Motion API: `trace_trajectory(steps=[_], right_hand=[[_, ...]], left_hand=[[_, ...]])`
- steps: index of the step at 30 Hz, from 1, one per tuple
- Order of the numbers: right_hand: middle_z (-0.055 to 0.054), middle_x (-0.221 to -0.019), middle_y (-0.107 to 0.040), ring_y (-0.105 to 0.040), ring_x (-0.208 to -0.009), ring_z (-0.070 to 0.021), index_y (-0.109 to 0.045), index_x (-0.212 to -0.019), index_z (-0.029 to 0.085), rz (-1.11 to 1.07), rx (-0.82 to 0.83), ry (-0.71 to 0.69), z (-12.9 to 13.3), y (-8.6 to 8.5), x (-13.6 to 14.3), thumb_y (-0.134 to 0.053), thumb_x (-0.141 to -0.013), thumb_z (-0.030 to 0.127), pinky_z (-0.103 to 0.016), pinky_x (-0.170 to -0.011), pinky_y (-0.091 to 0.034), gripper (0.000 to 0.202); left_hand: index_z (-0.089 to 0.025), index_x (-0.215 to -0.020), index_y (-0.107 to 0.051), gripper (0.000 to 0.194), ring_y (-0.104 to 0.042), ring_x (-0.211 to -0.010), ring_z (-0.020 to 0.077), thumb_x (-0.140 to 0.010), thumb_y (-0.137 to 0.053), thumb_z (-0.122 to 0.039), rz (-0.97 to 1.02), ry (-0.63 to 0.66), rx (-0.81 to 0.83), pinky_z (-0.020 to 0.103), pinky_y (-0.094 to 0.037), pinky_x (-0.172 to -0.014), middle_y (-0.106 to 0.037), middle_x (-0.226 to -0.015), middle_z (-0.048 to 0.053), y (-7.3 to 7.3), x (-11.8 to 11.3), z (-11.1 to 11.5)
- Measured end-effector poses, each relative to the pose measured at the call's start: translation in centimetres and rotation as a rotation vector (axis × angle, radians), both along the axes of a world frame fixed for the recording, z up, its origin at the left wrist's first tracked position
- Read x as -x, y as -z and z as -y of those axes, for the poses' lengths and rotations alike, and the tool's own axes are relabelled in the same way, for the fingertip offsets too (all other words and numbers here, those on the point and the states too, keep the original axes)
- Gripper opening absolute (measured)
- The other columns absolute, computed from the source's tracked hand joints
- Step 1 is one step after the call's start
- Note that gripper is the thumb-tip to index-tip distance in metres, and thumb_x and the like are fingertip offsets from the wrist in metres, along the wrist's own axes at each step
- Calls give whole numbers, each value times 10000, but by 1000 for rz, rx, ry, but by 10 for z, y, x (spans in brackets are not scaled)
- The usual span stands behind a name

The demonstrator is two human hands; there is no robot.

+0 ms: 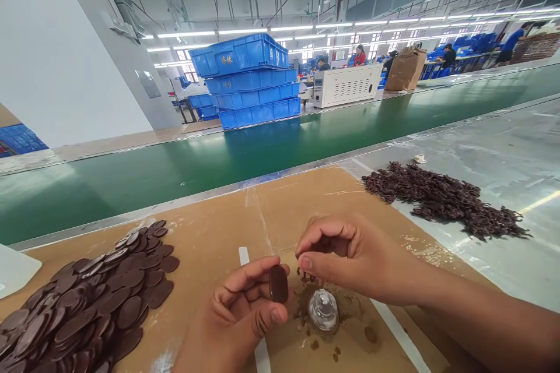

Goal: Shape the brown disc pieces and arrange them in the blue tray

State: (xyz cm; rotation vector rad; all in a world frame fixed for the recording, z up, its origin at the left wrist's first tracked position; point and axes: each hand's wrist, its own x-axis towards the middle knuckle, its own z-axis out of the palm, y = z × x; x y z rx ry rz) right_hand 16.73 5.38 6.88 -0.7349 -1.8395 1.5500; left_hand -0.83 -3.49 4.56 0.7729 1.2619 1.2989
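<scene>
Between the thumb and fingers of my left hand [236,317] is a dark brown oval disc [279,284], held up on edge with its flat side showing. Just to its right, my right hand [354,256] is closed in a pinch; a small dark bit shows at its fingertips, too little to name. Below the two hands, a clear rounded lump [323,310] sits on the brown board [297,204], with dark crumbs and wet-looking spots around it. A large heap of similar oval discs [100,297] lies to the left of my left hand.
Dark shredded scraps [446,195] are piled on the grey tabletop [516,145] at right. Beyond the board runs a green conveyor belt [262,151]. Stacked blue crates [258,84], a white machine [347,86] and a brown paper sack [406,69] stand behind it. Several people work farther back.
</scene>
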Motion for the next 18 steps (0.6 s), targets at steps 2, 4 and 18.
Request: trace_trajectory(steps=[2,4,18], right_hand=[[-11,-677,-624,-537,-608,-113,-654,-734,161,169,-122,-1,-1,-3,-2,-665,-743,248,-214,-533,-423,88],[-11,-655,-625,-537,-584,-114,-655,-729,160,280,-168,-11,-2,-4,-4,-637,-749,246,-209,-512,-413,89],[31,-572,-575,-490,-510,-70,-614,-697,148,405,-122,-34,-5,4,-5,-618,-715,217,-156,-446,-366,71]], left_hand=[[-283,-900,-737,432,-663,-828,183,-490,-870,-306,-35,-33,9,216,-515,-732,-741,-830,12,-1,2,-1],[-276,-916,-732,434,-657,-854,184,-503,-864,-286,-64,-52,14,209,-514,-734,-742,-863,14,0,5,-1],[-282,-960,-720,396,-664,-879,156,-582,-837,-269,-86,10,-19,170,-525,-754,-738,-965,16,9,18,-4]])
